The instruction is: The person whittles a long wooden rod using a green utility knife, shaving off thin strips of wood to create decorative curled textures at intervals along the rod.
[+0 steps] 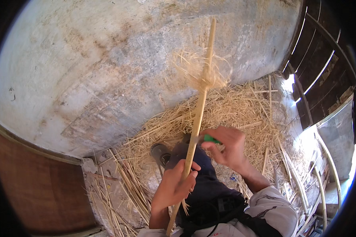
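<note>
A long pale stick point(197, 114), bamboo-like, slants up from my lap toward the wall. My left hand point(176, 183) is wrapped round its lower part. A fluffy tuft of thin curled shavings point(209, 77) clings to the stick high up. In my right hand point(226, 146) is a knife with a green handle point(210, 138); its blade lies against the stick above my left hand, though most of the blade is hard to make out. A few loose fibres hang from the stick just below my left hand.
A heap of straw-coloured shavings point(241, 104) covers the floor by the stained wall point(118, 79). Split strips point(126, 179) lie at the left, beside a brown panel point(39, 189). Long poles point(328, 158) lean at the right near a dark slatted door point(320, 67). A dark shoe point(160, 153) rests among the shavings.
</note>
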